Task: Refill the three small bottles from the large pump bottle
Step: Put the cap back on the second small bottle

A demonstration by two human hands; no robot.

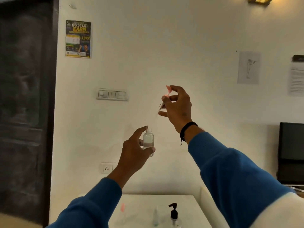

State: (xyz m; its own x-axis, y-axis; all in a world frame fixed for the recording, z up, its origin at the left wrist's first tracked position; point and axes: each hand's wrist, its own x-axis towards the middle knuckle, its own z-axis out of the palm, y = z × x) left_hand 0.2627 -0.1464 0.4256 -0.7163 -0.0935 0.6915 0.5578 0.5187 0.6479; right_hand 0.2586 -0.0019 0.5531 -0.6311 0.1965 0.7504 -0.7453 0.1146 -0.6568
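While left hand [134, 150] fingers grip the small bottle [148, 142], right hand [177, 107] fingers pinch its pink sprayer [166, 97].

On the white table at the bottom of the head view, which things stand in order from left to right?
Pink-capped bottle → clear bottle with a pale bluish-green tint → pump bottle with a black pump head. All three stand apart on the table, below the two raised hands.
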